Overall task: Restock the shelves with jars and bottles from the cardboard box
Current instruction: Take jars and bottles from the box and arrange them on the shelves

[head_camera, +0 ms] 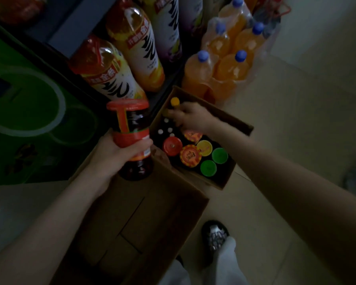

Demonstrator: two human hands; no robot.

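Red-lidded jar (132, 138) in left hand (113, 155); right hand (190, 117) reaches into cardboard box (224, 177).

orange soda pack (228, 58): shrink-wrapped, blue caps, far right on floor
green carton (27, 112): left
shoe (214, 236): near, on pale tiled floor (296, 120)

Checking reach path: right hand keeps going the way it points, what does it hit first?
Probably the yellow-capped bottle in the cardboard box; the right hand points at it, fingertips right beside it. Contact unclear through blur.

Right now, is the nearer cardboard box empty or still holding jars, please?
Empty: the nearer cardboard box shows only bare bottom flaps; jars sit in the farther box.
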